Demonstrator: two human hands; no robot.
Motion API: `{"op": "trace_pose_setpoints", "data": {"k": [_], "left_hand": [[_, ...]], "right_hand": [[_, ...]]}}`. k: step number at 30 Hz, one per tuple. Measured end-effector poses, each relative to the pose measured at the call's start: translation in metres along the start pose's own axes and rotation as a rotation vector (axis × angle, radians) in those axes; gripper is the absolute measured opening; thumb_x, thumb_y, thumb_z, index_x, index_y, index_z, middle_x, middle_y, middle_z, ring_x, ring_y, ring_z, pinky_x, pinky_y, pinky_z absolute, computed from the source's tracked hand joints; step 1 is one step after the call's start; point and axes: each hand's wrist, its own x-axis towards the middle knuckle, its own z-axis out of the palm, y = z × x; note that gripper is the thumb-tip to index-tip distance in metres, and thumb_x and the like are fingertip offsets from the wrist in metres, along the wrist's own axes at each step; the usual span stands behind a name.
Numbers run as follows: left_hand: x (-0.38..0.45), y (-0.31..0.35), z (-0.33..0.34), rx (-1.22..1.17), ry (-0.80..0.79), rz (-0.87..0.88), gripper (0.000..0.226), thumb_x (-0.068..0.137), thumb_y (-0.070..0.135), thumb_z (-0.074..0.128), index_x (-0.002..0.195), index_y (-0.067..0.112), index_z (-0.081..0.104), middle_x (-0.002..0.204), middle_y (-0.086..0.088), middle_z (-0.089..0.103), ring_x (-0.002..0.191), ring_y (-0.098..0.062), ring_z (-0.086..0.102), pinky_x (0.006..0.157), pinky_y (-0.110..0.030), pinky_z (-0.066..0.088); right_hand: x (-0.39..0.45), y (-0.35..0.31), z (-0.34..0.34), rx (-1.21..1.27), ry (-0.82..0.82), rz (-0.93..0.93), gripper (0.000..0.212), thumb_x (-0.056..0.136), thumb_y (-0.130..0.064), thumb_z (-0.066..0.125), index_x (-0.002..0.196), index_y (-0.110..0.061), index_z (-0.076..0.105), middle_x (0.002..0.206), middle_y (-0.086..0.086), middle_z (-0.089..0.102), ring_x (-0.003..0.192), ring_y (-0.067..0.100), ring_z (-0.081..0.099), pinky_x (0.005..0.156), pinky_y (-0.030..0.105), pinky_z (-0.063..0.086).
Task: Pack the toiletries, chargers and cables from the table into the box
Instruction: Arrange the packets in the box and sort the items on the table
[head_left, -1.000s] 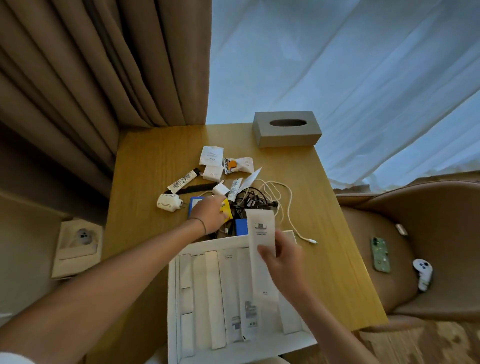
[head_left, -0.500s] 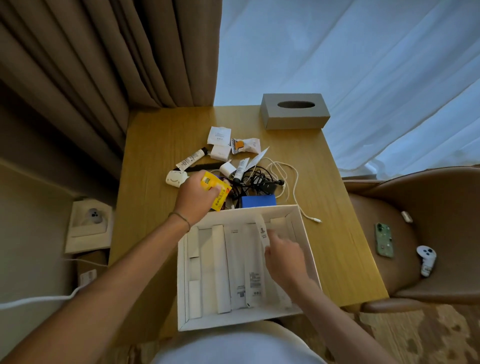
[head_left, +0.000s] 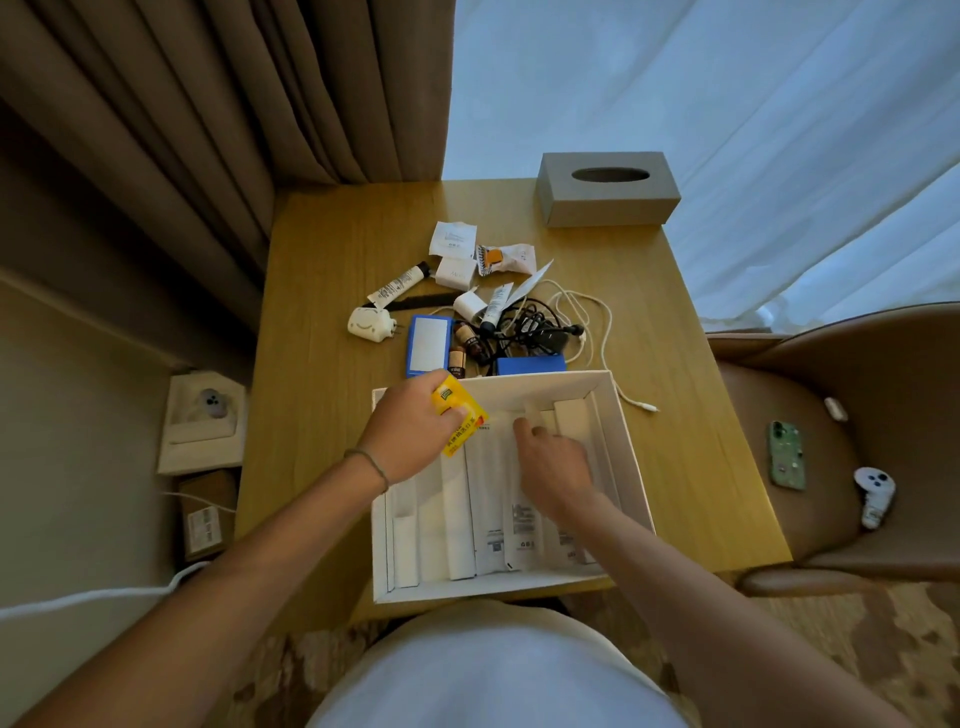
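A white open box (head_left: 626, 457) sits at the table's near edge, holding several long white packets (head_left: 488, 519) laid side by side. My left hand (head_left: 410, 431) grips a yellow packet (head_left: 462, 415) over the box's far left corner. My right hand (head_left: 556, 467) rests inside the box on the white packets, fingers spread and pressing down. Beyond the box lie a white plug charger (head_left: 370, 325), a blue case (head_left: 428, 345), small brown bottles (head_left: 462, 348), tubes (head_left: 397, 285), black cables (head_left: 535, 327) and a white cable (head_left: 605, 353).
A grey tissue box (head_left: 605, 189) stands at the table's (head_left: 332, 415) far right corner. Brown curtains hang at the left, sheer white ones behind. A brown chair (head_left: 852, 441) at the right carries a green phone (head_left: 787, 454) and a white controller (head_left: 875, 493).
My left hand lifted the yellow packet from the pile and carried it back over the box. My right hand laid the long white packet down in the box and now presses on it.
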Motion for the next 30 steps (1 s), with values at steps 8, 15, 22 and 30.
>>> {"op": "trace_pose_setpoints", "data": {"k": [8, 15, 22, 30], "left_hand": [[-0.01, -0.014, 0.022, 0.131, -0.168, 0.033, 0.009, 0.088, 0.018, 0.061, 0.084, 0.011, 0.057, 0.077, -0.013, 0.061, 0.074, -0.034, 0.058, 0.062, -0.044, 0.047], [-0.013, -0.023, 0.061, 0.296, -0.381, 0.079, 0.026, 0.085, 0.014, 0.065, 0.111, 0.019, 0.065, 0.104, -0.007, 0.067, 0.095, -0.027, 0.063, 0.075, -0.036, 0.053], [-0.01, -0.03, 0.097, 0.329, -0.623, 0.074, 0.039, 0.091, 0.01, 0.053, 0.125, 0.025, 0.064, 0.101, 0.001, 0.067, 0.083, -0.017, 0.058, 0.069, -0.028, 0.049], [-0.017, -0.031, 0.117, 0.603, -0.621, 0.133, 0.022, 0.09, 0.005, 0.051, 0.106, 0.009, 0.066, 0.108, -0.011, 0.062, 0.093, -0.027, 0.06, 0.073, -0.033, 0.046]], "right_hand": [[-0.002, 0.004, 0.006, -0.042, -0.104, -0.006, 0.019, 0.09, -0.009, 0.052, 0.102, -0.009, 0.067, 0.098, 0.009, 0.065, 0.083, 0.028, 0.064, 0.062, 0.034, 0.037], [-0.006, 0.014, -0.022, 0.025, -0.157, 0.088, 0.019, 0.09, -0.012, 0.051, 0.093, -0.009, 0.07, 0.095, 0.01, 0.068, 0.083, 0.031, 0.066, 0.069, 0.036, 0.053], [-0.022, 0.012, -0.055, 0.239, 0.026, 0.109, 0.021, 0.095, -0.02, 0.054, 0.092, -0.018, 0.075, 0.093, -0.002, 0.072, 0.078, 0.02, 0.064, 0.068, 0.034, 0.056], [-0.001, 0.007, -0.086, 0.429, 0.202, 0.027, 0.02, 0.093, -0.013, 0.061, 0.101, -0.021, 0.078, 0.097, -0.007, 0.077, 0.083, 0.011, 0.068, 0.074, 0.028, 0.057]]}}
